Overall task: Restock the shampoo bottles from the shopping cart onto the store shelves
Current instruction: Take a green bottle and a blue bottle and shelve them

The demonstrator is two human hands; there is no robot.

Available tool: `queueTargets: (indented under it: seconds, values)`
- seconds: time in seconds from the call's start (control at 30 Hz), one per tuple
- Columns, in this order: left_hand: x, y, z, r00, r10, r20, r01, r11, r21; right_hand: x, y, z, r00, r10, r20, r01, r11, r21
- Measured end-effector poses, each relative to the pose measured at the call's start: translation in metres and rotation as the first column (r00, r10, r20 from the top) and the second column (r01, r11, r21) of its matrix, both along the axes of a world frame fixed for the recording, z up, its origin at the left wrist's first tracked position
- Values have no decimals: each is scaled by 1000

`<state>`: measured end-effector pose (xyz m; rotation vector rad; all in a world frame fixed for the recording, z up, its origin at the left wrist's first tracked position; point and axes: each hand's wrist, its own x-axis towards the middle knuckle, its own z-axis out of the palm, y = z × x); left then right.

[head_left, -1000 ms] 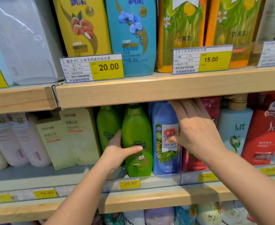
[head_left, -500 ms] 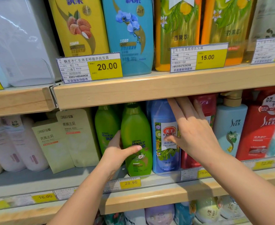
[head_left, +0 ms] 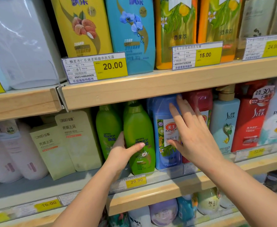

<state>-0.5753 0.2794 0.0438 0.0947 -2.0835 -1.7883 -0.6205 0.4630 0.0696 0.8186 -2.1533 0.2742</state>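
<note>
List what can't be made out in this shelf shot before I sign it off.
- Shopping cart: outside the head view.
- Red bottle behind the right hand: label mostly covered by the hand.
- Second green bottle: partly hidden by the front green bottle, which the left hand grips.
- Bottle tops on the middle row: cut off by the wooden shelf edge.
- Far-right price tag: small print blurred.

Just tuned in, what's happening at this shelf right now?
A person is arranging shampoo on the middle shelf. The left hand grips the front green Rejoice bottle, which stands upright at the shelf edge. The right hand, fingers straight, rests against the blue Meiwang bottle beside it.
</note>
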Motion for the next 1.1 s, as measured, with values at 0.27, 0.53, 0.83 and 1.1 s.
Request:
queueTargets:
  seconds: [0.27, 0.53, 0.83, 1.1]
  values:
    - [0, -4, -1, 1000, -9, 24, 11, 998, -59, 17, 13, -20, 998, -13, 56, 17, 998, -67]
    - [19, 4, -3, 991, 131, -33, -135, 961, -243, 25, 28, -31, 993, 79, 86, -79, 997, -4]
    - [116, 51, -20, 922, 344, -177, -386, 812, -438, 53, 40, -59, 922, 340, 185, -355, 933, 53]
    - [248, 79, -85, 755, 654, -31, -502, 548, -669, 124, 18, -116, 707, 552, 442, -637, 768, 61]
